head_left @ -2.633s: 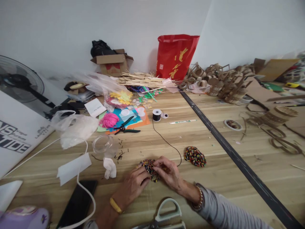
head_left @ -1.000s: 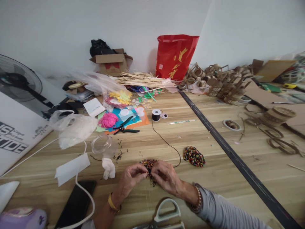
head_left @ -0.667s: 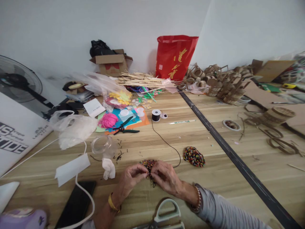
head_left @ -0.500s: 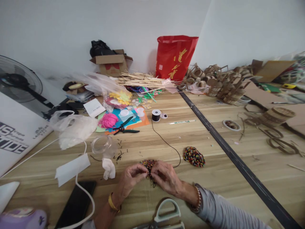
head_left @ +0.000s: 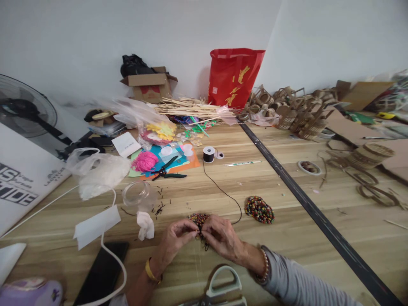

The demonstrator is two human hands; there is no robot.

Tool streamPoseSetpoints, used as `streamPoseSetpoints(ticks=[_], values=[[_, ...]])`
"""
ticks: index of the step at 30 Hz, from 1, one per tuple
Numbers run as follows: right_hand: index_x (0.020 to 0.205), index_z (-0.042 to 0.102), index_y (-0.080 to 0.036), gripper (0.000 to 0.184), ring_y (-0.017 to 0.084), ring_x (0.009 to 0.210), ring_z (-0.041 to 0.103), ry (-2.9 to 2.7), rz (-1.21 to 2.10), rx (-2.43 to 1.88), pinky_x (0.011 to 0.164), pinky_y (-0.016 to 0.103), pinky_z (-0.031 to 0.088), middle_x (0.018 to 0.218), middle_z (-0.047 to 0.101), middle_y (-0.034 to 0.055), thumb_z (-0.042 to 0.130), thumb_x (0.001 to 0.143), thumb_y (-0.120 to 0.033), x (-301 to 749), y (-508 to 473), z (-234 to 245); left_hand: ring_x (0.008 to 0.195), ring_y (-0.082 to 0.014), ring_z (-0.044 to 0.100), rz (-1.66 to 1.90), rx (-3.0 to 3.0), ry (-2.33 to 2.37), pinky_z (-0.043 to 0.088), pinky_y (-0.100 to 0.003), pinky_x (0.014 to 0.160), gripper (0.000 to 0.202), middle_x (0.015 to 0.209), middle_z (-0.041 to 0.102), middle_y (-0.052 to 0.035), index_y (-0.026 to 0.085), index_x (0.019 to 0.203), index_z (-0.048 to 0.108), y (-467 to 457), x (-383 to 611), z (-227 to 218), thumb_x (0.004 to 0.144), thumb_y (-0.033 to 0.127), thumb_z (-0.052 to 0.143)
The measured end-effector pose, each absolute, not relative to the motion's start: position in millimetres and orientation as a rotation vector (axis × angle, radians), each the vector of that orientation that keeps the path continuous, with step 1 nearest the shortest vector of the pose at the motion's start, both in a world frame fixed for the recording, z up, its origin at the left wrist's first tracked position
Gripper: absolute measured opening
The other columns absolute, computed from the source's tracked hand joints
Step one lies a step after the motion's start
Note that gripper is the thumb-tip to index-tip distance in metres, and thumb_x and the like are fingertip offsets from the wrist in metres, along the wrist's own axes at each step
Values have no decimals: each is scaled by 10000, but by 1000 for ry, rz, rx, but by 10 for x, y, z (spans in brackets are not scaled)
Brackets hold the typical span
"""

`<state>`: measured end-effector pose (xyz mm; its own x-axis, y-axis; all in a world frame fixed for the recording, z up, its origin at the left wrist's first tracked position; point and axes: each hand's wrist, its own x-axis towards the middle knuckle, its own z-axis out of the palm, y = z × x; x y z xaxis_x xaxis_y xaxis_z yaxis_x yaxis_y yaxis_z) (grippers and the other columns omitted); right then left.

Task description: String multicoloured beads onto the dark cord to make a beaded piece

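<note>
Both of my hands meet low in the middle of the view over a small piece of beadwork (head_left: 198,219) in mixed colours. My left hand (head_left: 174,239) pinches at its near edge, thumb against forefinger. Close beside it, my right hand (head_left: 223,238) pinches at the same spot, and dark cord ends (head_left: 206,246) hang below. Exactly what lies between the fingertips is too small to make out, though it looks like the beadwork's cord. A black cord (head_left: 223,191) runs from a spool (head_left: 208,154) down to the right of the beadwork. A heap of strung beads (head_left: 259,209) lies to the right.
Scissors (head_left: 225,282) lie at the near edge, below my hands. Left of them are a black phone (head_left: 102,272), a white cable (head_left: 123,267), a crumpled tissue (head_left: 145,225) and a clear jar (head_left: 137,194). Pliers (head_left: 167,171) and pink yarn (head_left: 145,161) sit further back.
Almost nothing differs. My fingertips have shifted very slightly at the beadwork's near edge; both hands keep their pinch.
</note>
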<state>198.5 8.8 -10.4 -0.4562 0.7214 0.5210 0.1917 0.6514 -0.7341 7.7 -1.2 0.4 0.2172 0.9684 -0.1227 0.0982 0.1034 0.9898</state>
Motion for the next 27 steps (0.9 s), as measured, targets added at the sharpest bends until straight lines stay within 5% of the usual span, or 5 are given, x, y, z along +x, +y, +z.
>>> streamPoseSetpoints(ticks=[27], values=[[845,580,-184,106,146,681,549,-1970,719,-700,611,246,425,738,602,38,505,918,-166,1973,96,-140,665,-152,590,931,1223,1144,465,-239,648,96,679,677,-16,148,703,712,-18,83,14,663,234,726]])
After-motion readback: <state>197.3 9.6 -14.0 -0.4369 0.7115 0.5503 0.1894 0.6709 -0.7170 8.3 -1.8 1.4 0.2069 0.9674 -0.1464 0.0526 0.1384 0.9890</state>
